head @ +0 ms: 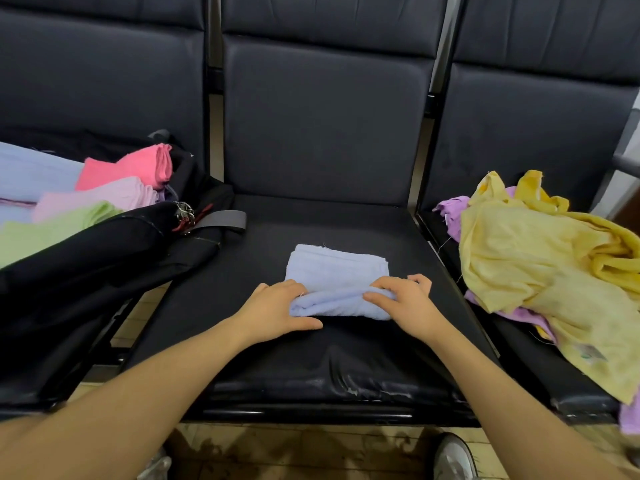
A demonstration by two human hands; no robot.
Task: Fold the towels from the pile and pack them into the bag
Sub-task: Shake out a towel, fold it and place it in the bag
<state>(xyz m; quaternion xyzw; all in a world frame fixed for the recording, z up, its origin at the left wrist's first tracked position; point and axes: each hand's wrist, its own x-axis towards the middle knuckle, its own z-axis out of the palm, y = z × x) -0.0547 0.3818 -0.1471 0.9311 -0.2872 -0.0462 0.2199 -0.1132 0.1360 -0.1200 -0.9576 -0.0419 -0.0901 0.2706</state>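
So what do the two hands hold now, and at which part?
Both hold the light blue towel by its near folded edge: left hand at the left end, right hand at the right end.

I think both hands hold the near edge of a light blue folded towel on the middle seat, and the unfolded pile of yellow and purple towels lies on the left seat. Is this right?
Not quite: one detail is wrong. The head view shows the left hand and right hand gripping the near edge of the light blue folded towel on the middle black padded seat, but the unfolded pile of yellow and purple towels lies on the right seat, not the left.
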